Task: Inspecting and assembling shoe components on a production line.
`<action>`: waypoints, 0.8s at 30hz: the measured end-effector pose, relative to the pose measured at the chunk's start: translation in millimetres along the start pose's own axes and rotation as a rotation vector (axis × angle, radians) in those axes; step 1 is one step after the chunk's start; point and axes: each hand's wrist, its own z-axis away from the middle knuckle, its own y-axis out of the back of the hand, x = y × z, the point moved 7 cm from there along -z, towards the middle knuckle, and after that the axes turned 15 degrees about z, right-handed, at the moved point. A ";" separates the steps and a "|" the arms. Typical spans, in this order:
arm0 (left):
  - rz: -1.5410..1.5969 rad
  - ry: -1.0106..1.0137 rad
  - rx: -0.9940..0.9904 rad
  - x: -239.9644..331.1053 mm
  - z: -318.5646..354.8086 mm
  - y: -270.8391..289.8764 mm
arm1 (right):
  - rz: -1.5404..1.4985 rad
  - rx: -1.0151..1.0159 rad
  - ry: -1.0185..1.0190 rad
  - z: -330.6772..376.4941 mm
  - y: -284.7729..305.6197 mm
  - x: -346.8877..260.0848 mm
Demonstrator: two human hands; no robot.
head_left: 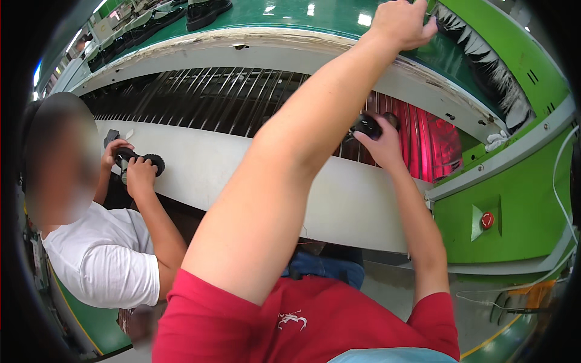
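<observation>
Head view shows the right hand point(384, 142) clamped on what looks like a black shoe point(365, 125), over the rods point(242, 97), with red glow point(445, 142) just right of this grip. Beyond it, the left hand point(399, 25) reaches near the brush point(516, 104) (whether its fingers hold anything, I cannot tell). Better, I think, to keep fingertips clear of the rods.

Black shoe point(365, 125), green machine point(526, 212), red button point(487, 220), red-lit rods point(417, 136).
</observation>
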 end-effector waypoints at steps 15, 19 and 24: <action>0.666 0.621 -0.169 -3.2 282.3 94.1 | 0.247 0.426 -0.227 205.1 47.3 -6.3; 0.338 0.263 -0.384 15.8 311.7 107.2 | 0.215 0.469 -0.217 212.0 39.0 -2.8; -0.097 -0.179 0.365 -20.8 181.8 245.2 | 0.205 0.480 -0.250 217.7 42.8 -1.9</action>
